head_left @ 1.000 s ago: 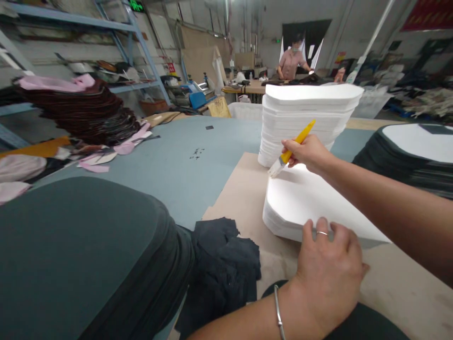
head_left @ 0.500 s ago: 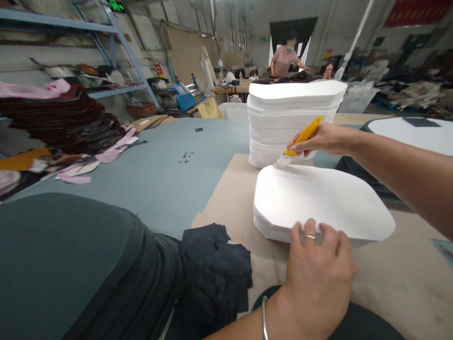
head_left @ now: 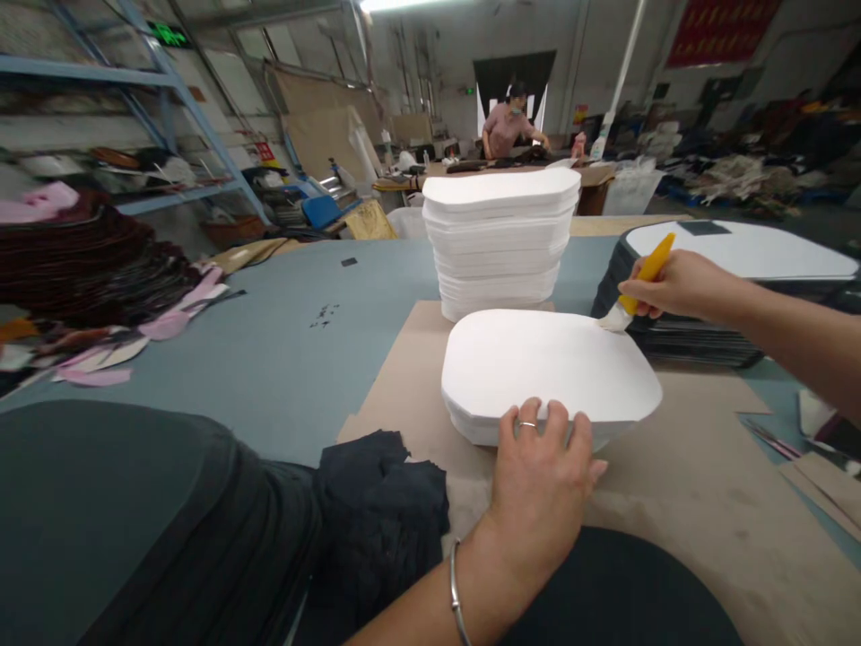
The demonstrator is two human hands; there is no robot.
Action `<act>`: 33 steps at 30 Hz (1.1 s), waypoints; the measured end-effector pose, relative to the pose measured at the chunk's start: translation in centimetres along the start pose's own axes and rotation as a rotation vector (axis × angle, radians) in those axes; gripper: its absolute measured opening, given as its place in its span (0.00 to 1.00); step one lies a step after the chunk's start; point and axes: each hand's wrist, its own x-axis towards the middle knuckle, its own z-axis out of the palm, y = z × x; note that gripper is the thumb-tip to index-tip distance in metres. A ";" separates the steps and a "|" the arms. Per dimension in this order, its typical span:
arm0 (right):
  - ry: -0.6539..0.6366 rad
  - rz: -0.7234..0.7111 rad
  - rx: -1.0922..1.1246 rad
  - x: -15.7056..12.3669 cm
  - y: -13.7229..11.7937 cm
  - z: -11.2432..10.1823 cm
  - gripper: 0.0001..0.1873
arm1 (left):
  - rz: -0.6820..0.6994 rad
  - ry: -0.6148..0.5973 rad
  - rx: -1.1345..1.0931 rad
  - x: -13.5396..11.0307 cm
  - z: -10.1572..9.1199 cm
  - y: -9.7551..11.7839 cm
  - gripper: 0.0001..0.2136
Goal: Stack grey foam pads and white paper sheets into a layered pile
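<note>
My right hand (head_left: 663, 287) is closed around the yellow handle of a flat paintbrush (head_left: 651, 269). Its pale bristles touch the far right edge of the top sheet in a short stack of white shaped foam-like sheets (head_left: 538, 363). At the near edge of that stack rests my left hand (head_left: 542, 475), fingers spread with the tips on the top sheet and the thumb out to the right. Behind them stands a taller pile of similar white pieces (head_left: 501, 242). Brown board (head_left: 394, 381) lies under the short stack.
To the left are a large stack of dark green pieces (head_left: 121, 484) and crumpled dark cloth (head_left: 383, 493). A dark stack with a white top (head_left: 753, 251) stands at right, scissors (head_left: 773, 438) nearer. A dark rounded piece (head_left: 619, 592) lies in front. A person (head_left: 508, 130) works behind.
The brush in my right hand has moved from the far left edge to the far right edge of the white top sheet. My left hand stays at the near edge; the view has shifted right.
</note>
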 end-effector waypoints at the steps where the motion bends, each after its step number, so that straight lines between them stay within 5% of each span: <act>1: 0.024 0.025 -0.032 -0.9 0.1 0.1 0.11 | -0.002 -0.009 0.001 0.0 0.0 0.0 0.23; 8: 0.093 0.068 -0.138 -9.5 -1.5 -0.1 0.12 | 0.016 -0.117 -0.007 0.7 -1.4 0.0 0.19; 11: 0.113 0.004 -0.108 -12.1 -3.5 -0.8 0.12 | 0.003 -0.253 -0.179 3.2 -3.3 -2.6 0.15; 13: 0.132 -0.138 0.024 -13.0 -5.6 -0.7 0.12 | -0.104 -0.287 -0.461 5.8 -4.6 -5.7 0.25; 15: 0.063 -0.330 0.210 -13.1 -8.3 0.6 0.15 | -0.279 -0.251 -0.672 8.0 -5.4 -8.9 0.32; 17: -0.078 -0.474 0.367 -12.7 -11.0 2.8 0.18 | -0.424 -0.360 -0.841 9.5 -5.7 -11.5 0.36; 21: -0.247 -0.582 0.516 -11.3 -14.1 6.8 0.20 | -0.453 -0.483 -0.898 9.9 -5.0 -13.2 0.39; 25: -0.322 -0.464 0.453 -10.3 -10.5 6.2 0.25 | -0.411 -0.476 -0.791 9.6 -4.2 -12.7 0.40; 33: -0.378 -0.027 0.429 -10.5 5.0 -2.1 0.28 | -0.102 -0.520 -0.152 9.3 -4.4 -10.2 0.32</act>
